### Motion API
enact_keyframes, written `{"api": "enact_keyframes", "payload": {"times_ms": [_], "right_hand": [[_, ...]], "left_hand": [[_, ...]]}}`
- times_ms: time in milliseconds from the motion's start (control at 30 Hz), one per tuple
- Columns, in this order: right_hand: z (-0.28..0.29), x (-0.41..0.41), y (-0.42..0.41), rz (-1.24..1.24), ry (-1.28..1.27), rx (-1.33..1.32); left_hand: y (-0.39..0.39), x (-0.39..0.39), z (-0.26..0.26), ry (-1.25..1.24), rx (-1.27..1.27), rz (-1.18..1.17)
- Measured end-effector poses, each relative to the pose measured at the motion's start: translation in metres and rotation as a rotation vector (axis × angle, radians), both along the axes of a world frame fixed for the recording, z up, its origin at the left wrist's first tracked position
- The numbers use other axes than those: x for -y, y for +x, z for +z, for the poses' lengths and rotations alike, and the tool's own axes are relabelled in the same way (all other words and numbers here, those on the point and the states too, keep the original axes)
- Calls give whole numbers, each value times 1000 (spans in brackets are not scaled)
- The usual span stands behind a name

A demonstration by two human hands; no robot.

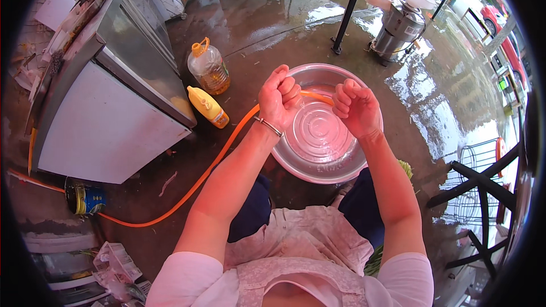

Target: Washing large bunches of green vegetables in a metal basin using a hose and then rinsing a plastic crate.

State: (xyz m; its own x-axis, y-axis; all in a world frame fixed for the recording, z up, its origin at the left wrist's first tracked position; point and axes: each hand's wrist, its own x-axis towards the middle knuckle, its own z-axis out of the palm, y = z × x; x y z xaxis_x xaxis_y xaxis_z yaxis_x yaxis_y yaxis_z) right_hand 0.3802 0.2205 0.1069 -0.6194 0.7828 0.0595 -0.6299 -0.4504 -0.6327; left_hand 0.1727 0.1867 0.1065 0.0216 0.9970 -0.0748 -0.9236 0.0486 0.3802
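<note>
Both my hands hover over a wide metal basin (326, 178), their fingers curled into loose fists. My left hand (279, 96), with a bangle on its wrist, shows nothing between its fingers. Nothing shows inside my right hand (357, 106) either. An orange hose (222, 149) runs from the left, passes behind my left hand and reappears between the two fists. Its far end is hidden behind my right hand. Concentric rings mark the basin's wet bottom, which looks to hold some shallow water.
A steel-topped cabinet (115, 123) stands left, beside a large oil bottle (209, 68) and a yellow jug (208, 107). The hose passes a blue can (85, 196). Farther off are a black post (349, 8) and a steel grinding machine (399, 25) on the wet floor. Black crossed legs (482, 183) rise right.
</note>
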Motion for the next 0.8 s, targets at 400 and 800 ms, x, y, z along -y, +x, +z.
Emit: {"api": "enact_keyframes", "payload": {"times_ms": [400,800], "right_hand": [[-9,-13,62,-218,30,-70],[-6,-43,38,-380,-293,-118]], "left_hand": [[-129,75,-4,-120,-643,424],[-246,462,-205,-1001,-1681,694]]}}
